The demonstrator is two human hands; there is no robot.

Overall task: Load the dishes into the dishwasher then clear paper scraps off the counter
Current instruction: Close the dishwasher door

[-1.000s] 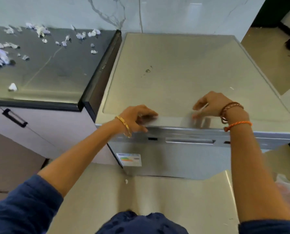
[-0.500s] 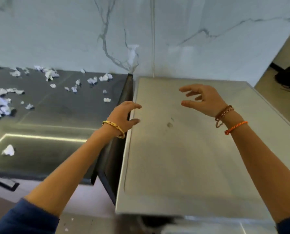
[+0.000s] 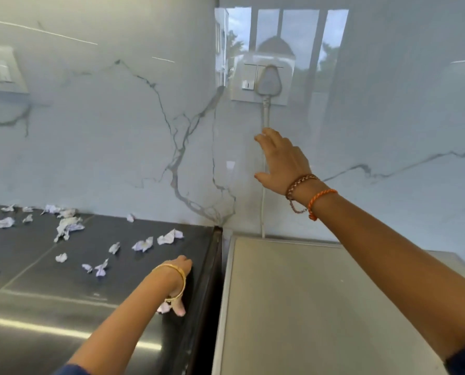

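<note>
Right hand (image 3: 283, 161) reaches toward plug (image 3: 268, 80); left hand (image 3: 178, 282) rests on counter (image 3: 50, 282).

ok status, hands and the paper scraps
Right hand open, raised toward wall socket. Left hand resting on counter edge. Paper scraps uncleared. Nothing in the way.

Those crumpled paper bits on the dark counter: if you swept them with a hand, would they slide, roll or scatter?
The paper scraps look thin and crumpled, so probably very light and floppy. The counter shines like polished stone, so they would likely slide easily and scatter, not roll. The smaller bits may be fiddly to pinch; gathering them into a pile first seems easier.
</note>
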